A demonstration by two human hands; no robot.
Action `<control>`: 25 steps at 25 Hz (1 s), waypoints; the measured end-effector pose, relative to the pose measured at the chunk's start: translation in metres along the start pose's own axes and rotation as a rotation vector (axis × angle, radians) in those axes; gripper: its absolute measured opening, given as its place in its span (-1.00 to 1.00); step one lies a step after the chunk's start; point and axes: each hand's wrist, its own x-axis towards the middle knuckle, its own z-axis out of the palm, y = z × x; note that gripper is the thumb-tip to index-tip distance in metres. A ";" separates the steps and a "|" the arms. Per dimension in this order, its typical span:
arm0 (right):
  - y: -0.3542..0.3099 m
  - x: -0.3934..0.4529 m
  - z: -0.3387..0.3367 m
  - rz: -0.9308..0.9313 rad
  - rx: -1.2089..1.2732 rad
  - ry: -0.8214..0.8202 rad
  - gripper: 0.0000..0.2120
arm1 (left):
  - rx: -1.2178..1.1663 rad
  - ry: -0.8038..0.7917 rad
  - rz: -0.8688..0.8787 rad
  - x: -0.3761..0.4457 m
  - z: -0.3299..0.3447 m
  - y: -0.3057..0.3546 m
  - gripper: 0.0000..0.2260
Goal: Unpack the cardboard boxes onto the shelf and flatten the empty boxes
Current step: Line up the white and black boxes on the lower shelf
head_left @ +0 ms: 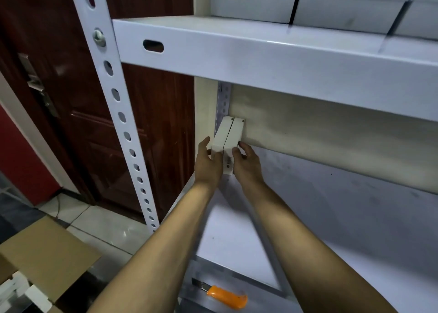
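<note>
Two small white boxes [228, 138] of smooth card, long and rectangular, stand side by side with faces touching in the far left corner of the lower shelf [331, 208], a flat white board with a dull, scuffed surface. Their far ends sit against the cream back wall [308, 132], just beside the perforated rear upright [222, 99]. The left hand [208, 162] clasps the left box from its outer side, fingers curled along it; the right hand [246, 164] grips the right box the same way, thumb on top (the near ends of both boxes are partly hidden by the fingers).

At twelve to two o'clock, the upper shelf [260, 54], a glossy painted metal beam with an oval slot, carries rows of matching white boxes [331, 7]. The front post [111, 87] is white angle steel punched with round holes. At seven o'clock an open brown cardboard box [47, 251] with corrugated flaps rests on the tiled floor. At six o'clock lies an orange plastic utility knife [226, 296] on the bottom shelf. A dark reddish wooden door [71, 99] stands at ten o'clock.
</note>
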 end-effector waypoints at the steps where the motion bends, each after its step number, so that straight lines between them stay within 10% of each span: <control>1: 0.001 0.000 0.002 -0.005 0.000 0.001 -0.62 | 0.003 -0.006 0.000 0.000 0.000 0.000 -0.61; 25: 0.014 -0.062 -0.036 -0.342 -0.417 -0.027 -0.55 | 0.711 -0.091 0.259 -0.074 -0.027 0.004 -0.46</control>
